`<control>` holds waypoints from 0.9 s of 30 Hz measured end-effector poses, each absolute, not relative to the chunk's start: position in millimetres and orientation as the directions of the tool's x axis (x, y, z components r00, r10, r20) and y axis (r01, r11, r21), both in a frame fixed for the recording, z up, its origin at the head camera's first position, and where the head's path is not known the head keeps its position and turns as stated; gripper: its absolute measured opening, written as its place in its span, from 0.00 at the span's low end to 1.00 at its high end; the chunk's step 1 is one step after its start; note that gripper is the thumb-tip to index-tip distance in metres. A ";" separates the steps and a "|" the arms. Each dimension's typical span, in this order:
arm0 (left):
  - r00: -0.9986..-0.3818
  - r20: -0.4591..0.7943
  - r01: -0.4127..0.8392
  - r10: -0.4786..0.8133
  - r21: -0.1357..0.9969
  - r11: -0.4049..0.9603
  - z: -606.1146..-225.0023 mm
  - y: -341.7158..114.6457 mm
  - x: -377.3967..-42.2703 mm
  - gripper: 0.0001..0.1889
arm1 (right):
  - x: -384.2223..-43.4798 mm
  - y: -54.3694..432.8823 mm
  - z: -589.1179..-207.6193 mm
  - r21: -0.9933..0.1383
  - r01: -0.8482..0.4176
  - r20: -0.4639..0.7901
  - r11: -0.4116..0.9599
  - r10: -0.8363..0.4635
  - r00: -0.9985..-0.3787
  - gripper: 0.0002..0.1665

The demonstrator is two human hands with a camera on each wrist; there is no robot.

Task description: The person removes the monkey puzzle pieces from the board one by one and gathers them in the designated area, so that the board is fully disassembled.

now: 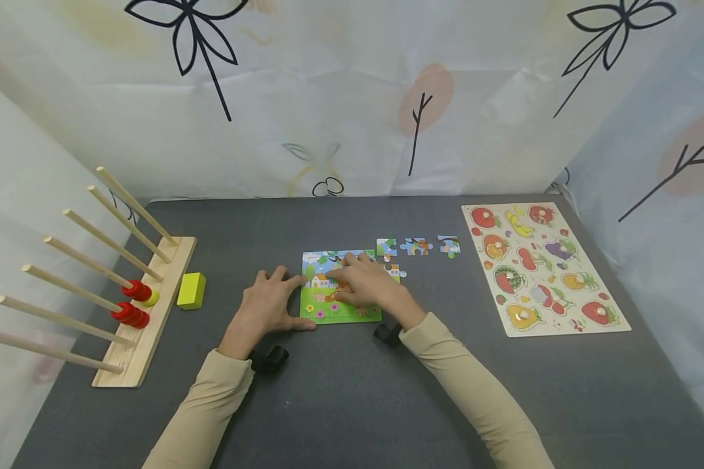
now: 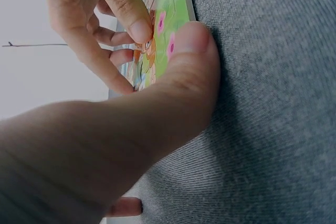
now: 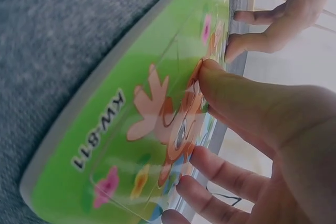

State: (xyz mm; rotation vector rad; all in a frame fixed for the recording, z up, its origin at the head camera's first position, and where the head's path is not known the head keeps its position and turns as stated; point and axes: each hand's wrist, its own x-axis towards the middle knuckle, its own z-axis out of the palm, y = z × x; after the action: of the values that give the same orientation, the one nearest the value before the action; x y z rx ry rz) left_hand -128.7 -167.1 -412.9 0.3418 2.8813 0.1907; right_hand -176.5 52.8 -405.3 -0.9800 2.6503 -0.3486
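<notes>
A jigsaw puzzle [image 1: 343, 317] with a bright green lower part, flowers and an orange cartoon animal lies flat on the grey table. My left hand [image 1: 264, 307] spreads around its lower left corner. In the left wrist view, that thumb [image 2: 191, 56] rests at the puzzle's edge. The right hand [image 1: 368, 285] reaches over the puzzle from the right. Its thumb [image 3: 231, 85] and fingertips [image 3: 212, 163] touch the picture around the animal, pressing with fingers apart. Part of the picture is hidden beneath this hand.
Loose puzzle pieces [image 1: 416, 246] lie behind and right of the puzzle, one [image 1: 394, 270] close against its right side. A wooden peg rack [image 1: 170, 280] with red and yellow beads stands left, beside a yellow block [image 1: 191, 291]. A fruit board [image 1: 540, 273] lies right.
</notes>
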 end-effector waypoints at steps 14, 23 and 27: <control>-0.949 -0.185 0.228 0.256 0.160 0.961 -412.1 -167.3 -127.0 0.52 | -172.7 49.1 -404.0 -0.331 -0.544 -0.213 0.771 -0.623 -0.753 0.28; -0.949 -0.188 0.226 0.253 0.153 0.962 -412.5 -166.5 -127.6 0.52 | -169.2 51.8 -400.5 -0.351 -0.527 -0.218 0.774 -0.615 -0.758 0.33; -0.949 -0.192 0.225 0.252 0.152 0.962 -412.4 -166.2 -127.4 0.51 | -167.3 53.3 -399.0 -0.333 -0.527 -0.219 0.782 -0.608 -0.763 0.33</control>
State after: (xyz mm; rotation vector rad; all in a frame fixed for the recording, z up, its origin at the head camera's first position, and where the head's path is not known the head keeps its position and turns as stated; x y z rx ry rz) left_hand -127.4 -166.2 -412.4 0.3564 2.9030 0.1900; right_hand -167.3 53.3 -399.0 -0.8715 2.6593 -0.3630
